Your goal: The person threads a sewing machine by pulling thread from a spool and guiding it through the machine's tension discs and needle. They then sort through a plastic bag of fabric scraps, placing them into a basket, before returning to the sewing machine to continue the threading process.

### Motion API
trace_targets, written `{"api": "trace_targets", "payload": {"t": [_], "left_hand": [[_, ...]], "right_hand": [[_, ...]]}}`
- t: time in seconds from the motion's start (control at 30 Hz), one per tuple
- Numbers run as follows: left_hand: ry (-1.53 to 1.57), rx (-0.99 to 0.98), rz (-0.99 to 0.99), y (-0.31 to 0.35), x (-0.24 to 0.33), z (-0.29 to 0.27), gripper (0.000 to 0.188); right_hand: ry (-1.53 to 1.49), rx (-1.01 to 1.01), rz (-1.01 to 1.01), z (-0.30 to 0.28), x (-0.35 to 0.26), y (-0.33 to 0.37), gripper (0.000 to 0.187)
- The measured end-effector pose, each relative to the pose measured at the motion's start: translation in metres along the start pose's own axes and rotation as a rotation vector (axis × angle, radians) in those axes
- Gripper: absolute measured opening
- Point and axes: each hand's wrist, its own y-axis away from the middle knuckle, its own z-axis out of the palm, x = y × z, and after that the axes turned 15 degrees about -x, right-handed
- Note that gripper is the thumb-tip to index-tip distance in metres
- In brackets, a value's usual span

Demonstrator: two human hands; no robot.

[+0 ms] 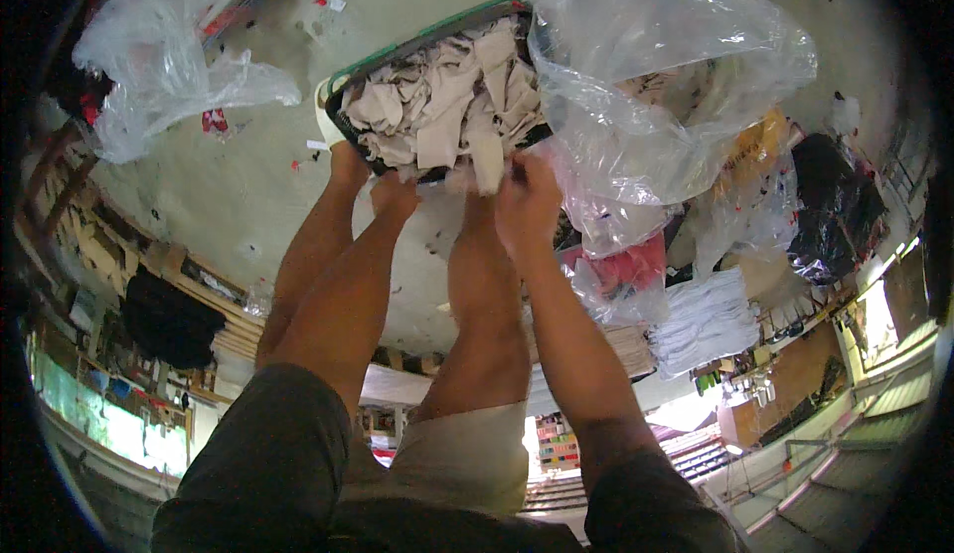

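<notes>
A dark basket [429, 32] with a green rim stands on the floor in front of me. It is heaped with beige fabric pieces [442, 96], and a few of them hang over its near edge. My left hand [396, 193] is closed on the near rim, left of the middle. At the near right corner, my right hand [528, 203] has its fingers curled round the basket's edge, beside a hanging beige strip [486, 161]. The fingertips of both hands are partly hidden, and the right hand is slightly blurred.
Large clear plastic bags [676, 86] lie right of the basket, touching its side. Another clear plastic sheet [164, 76] lies at the far left. A black bag [833, 205] and a stack of white cloth [708, 322] are to the right. My bare legs [487, 295] stand close behind the basket.
</notes>
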Motion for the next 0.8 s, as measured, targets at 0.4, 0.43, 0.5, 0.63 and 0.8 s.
{"api": "trace_targets", "payload": {"t": [0.4,0.43,0.5,0.63,0.8], "left_hand": [[-0.067,0.168,0.323,0.105,0.136,-0.127,0.037],[-0.082,0.242,0.404,0.108,0.125,-0.123,0.040],[-0.204,0.466,0.589,0.106,0.112,-0.114,0.045],[0.146,0.814,0.213,0.057,0.058,-0.101,0.050],[-0.037,0.360,0.216,-0.044,-0.084,-0.115,0.048]], "right_hand": [[0.611,-0.417,0.204,0.092,0.120,-0.149,0.033],[0.618,-0.444,0.141,0.085,0.091,-0.130,0.033],[0.634,-0.510,-0.033,0.035,0.028,-0.088,0.038],[0.005,0.224,-0.133,-0.130,-0.047,-0.045,0.017],[0.468,0.523,0.122,-0.222,0.146,-0.200,0.069]]}}
